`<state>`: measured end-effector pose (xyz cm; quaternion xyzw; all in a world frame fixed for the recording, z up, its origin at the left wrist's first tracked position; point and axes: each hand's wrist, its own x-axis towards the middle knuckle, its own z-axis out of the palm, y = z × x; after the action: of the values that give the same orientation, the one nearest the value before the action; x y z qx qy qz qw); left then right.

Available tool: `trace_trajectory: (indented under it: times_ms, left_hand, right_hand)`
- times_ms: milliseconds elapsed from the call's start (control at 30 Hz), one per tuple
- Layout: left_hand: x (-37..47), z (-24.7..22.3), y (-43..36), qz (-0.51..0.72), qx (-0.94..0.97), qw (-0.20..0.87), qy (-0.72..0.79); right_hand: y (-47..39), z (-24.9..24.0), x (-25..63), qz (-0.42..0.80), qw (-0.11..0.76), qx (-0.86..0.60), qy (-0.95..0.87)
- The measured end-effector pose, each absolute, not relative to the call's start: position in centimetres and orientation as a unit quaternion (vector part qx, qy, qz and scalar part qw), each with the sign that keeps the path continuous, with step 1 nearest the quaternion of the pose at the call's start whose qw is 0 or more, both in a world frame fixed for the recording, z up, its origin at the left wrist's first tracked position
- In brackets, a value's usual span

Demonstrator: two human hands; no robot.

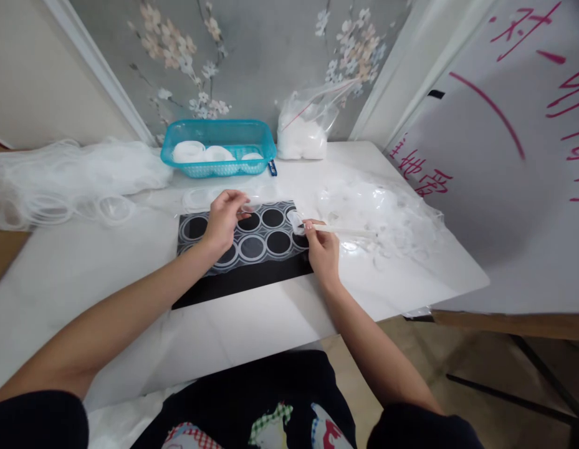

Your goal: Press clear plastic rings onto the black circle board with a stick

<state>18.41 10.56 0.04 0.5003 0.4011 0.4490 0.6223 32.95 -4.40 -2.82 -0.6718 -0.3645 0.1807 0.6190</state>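
A black mat point(242, 284) lies before me with a translucent sheet point(252, 247) of round, pale-rimmed rings on it. Above the sheet's far left part is my left hand point(224, 218), fingers curled together. Something clear seems to be at its fingertips, too faint to name. My right hand point(323, 249), at the mat's right edge, grips a thin white stick-like tool point(349, 231) with a dark tip pointing left. A small white ring point(295, 219) is by that tip; whether it touches the tool I cannot tell.
A blue plastic basket point(219, 168) holds several white ring stacks. Beside it stand a clear zip bag point(303, 134) of white material and a small blue item point(272, 168). Ring sheets point(83, 174) pile up left; clear scraps point(387, 218) spread right. A whiteboard point(513, 187) borders the table.
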Motion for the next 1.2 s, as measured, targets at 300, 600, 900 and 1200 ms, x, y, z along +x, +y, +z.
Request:
trace_trajectory:
  times_ms: [300, 600, 900, 1200]
  left_hand:
    - [18.4, 0.8, 7.1, 0.206, 0.94, 0.267, 0.056]
    - [10.7, 0.0, 7.6, 0.19, 0.957, 0.202, 0.085]
    - [6.1, -4.3, 5.1, 0.103, 0.978, 0.131, 0.13]
    - [6.4, -4.0, 3.5, 0.083, 0.986, 0.074, 0.121]
  right_hand:
    - [-4.2, -2.2, 32.4, 0.531, 0.71, -0.412, -0.21]
    - [-4.1, -3.4, 31.7, 0.25, 0.586, -0.651, -0.412]
    - [-3.5, -3.9, 28.1, 0.271, 0.441, -0.585, -0.624]
    - [-4.0, -4.0, 28.1, 0.253, 0.433, -0.613, -0.611]
